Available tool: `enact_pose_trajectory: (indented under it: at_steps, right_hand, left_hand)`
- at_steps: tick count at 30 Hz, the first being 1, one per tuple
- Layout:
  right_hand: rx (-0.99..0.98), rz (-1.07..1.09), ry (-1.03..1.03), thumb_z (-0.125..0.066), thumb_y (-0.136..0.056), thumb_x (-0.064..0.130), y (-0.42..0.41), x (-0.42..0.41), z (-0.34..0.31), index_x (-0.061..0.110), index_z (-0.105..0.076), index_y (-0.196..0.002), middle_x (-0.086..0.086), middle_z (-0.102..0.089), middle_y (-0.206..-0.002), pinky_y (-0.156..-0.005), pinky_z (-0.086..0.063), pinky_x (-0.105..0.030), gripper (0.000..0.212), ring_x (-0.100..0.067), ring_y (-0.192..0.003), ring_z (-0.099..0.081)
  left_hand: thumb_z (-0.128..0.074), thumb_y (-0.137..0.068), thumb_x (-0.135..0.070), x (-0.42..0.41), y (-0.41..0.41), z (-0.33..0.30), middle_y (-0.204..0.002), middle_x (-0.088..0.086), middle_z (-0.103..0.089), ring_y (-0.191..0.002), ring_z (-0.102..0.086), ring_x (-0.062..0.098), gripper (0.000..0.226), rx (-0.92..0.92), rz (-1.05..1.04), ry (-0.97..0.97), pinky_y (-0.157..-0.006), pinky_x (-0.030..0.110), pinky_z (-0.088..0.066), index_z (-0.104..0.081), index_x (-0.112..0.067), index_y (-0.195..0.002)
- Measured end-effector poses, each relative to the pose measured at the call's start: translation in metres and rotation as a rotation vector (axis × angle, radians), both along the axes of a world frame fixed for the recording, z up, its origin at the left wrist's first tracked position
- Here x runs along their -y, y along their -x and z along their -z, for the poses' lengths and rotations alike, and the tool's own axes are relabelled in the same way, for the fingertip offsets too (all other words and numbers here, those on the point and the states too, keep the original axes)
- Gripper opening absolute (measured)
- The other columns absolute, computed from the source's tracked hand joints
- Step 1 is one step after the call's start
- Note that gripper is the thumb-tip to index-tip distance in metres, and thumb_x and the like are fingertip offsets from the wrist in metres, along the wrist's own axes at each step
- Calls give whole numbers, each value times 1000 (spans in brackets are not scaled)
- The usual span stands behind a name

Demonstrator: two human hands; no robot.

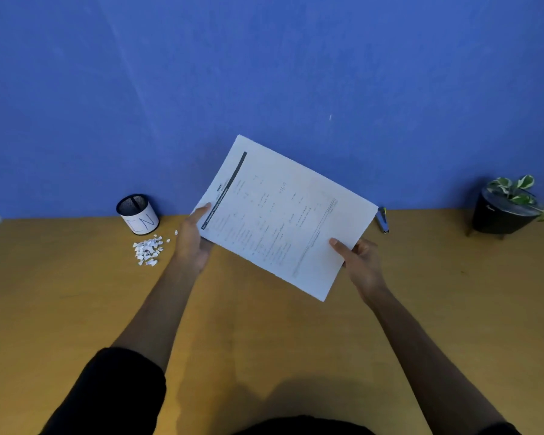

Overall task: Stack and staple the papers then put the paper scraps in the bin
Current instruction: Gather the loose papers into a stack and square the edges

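Grip: both hands are clamped on the printed papers (283, 215), so nothing's spread open.
Left hand (193, 243): closed on the stack's left edge, thumb laid over the printed side, other fingers tucked behind and not seen.
Right hand (360, 262): pinched on the lower right edge, thumb on top, rest hidden under the sheets.
Papers: held up off the wooden desk (264, 340), tilted, dark header bar at the left; sheet count can't be told.
Paper scraps (148, 250): little white heap left on the desk, just in front of the bin.
Bin (138, 214): black mesh cup with a white label wrapped round it, parked against the blue wall (264, 73).
Stapler (382, 220): half hidden behind the papers' right corner, lying on the desk.
Potted plant (509, 204): far right, well apart from everything.
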State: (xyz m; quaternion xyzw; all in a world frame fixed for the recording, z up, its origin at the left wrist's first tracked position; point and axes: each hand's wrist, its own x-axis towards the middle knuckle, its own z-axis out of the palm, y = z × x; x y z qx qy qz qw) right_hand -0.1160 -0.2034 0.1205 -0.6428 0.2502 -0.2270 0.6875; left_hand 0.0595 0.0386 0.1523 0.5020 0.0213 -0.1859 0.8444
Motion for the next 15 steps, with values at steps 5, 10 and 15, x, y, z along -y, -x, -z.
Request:
enact_pose_trajectory:
  at_steps: [5,10,15]
  right_hand:
    - [-33,1,198,-62,-94,10,2,14,-4,13,-67,-98,7,-71,-90,-62,-55,-15,7,-6,-79,-68]
    - [-122,-31,339,-60,-95,15,-4,12,8,13,-68,-104,4,-69,-96,-69,-56,-28,13,-5,-82,-66]
    - [-160,5,393,-57,-96,13,-5,3,27,3,-69,-111,5,-67,-101,-56,-49,-6,21,-3,-81,-63]
  left_hand:
    - [-61,-90,-14,-27,-21,1,-109,3,-73,-101,-64,22,26,128,220,-340,-92,36,-50,-68,-11,-115]
    - [-73,-82,-11,-19,-7,25,-106,3,-75,-94,-71,21,23,195,318,-607,-76,31,-57,-73,-10,-105]
    - [-69,-86,-7,-2,18,66,-103,3,-71,-94,-68,23,21,207,154,-633,-78,32,-54,-71,-6,-106]
